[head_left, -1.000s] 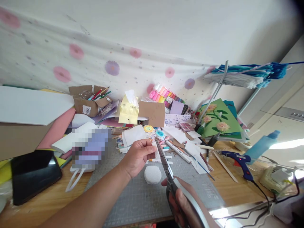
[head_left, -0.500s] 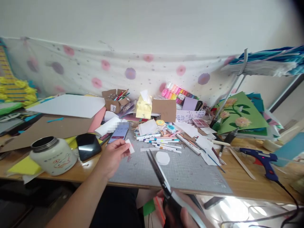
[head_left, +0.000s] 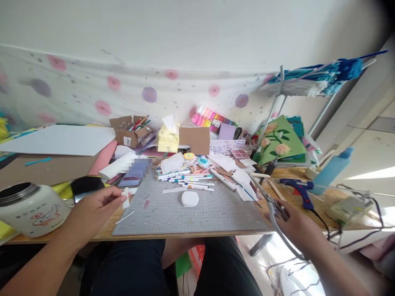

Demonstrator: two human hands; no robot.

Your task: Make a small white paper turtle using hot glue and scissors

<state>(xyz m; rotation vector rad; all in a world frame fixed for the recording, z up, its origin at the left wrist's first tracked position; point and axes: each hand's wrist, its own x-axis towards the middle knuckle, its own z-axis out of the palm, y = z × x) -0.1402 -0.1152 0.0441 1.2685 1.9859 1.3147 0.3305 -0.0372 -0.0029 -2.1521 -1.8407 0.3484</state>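
Observation:
My left hand [head_left: 100, 205] pinches a small white strip [head_left: 125, 199] between thumb and fingertips, over the left edge of the grey cutting mat [head_left: 166, 220]. My right hand [head_left: 298, 222] is closed around the handles of a pair of scissors [head_left: 269, 198], at the mat's right edge with the blades angled up and left. A white rounded, many-sided piece [head_left: 189, 199] lies mid-mat. Just behind it rests a thin paper strip [head_left: 174, 190]. Another narrow white strip [head_left: 125, 217] lies by the mat's left front edge.
Several markers [head_left: 191, 185] and paper scraps pile at the mat's back. To the right are a blue glue gun [head_left: 300, 190] with its cord and a light-blue bottle [head_left: 331, 172]. A wide-mouthed jar [head_left: 33, 213] stands left, near a phone [head_left: 132, 174].
My right hand has carried the scissors from the front middle to the mat's right side. My left hand has moved left with the white strip, and the view has turned right.

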